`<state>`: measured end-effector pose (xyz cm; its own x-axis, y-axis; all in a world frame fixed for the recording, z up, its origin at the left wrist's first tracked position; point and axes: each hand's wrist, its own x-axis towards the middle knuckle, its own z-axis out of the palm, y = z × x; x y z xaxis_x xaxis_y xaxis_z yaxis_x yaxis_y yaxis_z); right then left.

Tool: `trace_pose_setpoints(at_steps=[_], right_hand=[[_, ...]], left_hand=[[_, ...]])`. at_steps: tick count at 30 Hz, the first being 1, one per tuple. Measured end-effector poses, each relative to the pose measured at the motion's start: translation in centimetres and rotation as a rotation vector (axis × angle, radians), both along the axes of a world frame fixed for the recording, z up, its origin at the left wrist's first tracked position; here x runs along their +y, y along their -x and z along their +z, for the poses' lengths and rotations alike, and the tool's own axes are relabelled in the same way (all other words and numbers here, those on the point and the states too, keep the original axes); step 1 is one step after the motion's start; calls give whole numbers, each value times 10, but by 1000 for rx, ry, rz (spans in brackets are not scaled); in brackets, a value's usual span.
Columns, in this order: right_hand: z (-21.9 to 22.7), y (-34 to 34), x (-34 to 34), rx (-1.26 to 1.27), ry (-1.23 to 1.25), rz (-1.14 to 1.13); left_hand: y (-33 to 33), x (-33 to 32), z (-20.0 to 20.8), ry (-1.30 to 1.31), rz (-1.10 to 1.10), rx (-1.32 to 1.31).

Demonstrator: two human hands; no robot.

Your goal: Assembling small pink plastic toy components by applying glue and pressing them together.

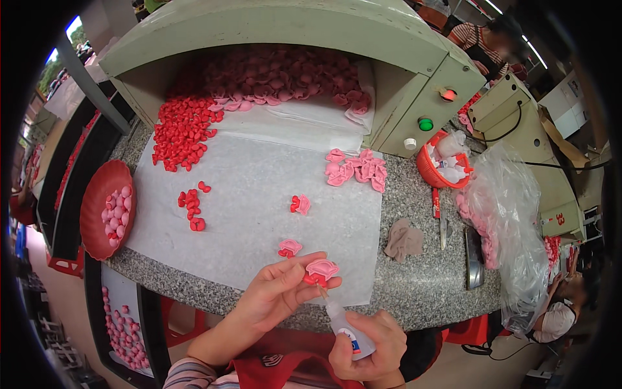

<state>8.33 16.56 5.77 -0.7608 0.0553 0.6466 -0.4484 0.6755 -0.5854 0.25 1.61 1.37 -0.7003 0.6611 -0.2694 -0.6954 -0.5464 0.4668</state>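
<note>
Near the front edge of the bench, my left hand (272, 292) pinches a small moulded piece (322, 268), pink on top and red below. My right hand (372, 347) is wrapped round a white glue bottle (338, 319), tilted so that its thin nozzle meets the red part of the piece. Two similar pink and red pieces lie on the white sheet (253, 207) beyond my left hand: one piece (289, 247) close by, another piece (300, 205) farther off. Several loose red pieces (191, 207) lie to their left, and a group of pink pieces (356, 170) at the sheet's right edge.
A pale green machine hood (408, 110) arches over piles of red pieces (184, 133) and pink pieces (278, 74). At left stands a red bowl (91, 214) of pink balls. To the right are an orange basket (424, 165), a knife (443, 230), a cloth (404, 240) and a phone (474, 259).
</note>
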Motion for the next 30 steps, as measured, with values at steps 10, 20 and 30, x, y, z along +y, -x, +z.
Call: trace_pose_setpoints(at_steps=[10, 20, 30], right_hand=[[3, 0, 0, -18, -33, 20], [2, 2, 0, 5, -45, 28], [5, 0, 2, 13, -35, 39]], left_hand=[[-3, -2, 3, -81, -11, -12], [-4, -2, 2, -70, -12, -11], [-4, -3, 5, -57, -33, -23]])
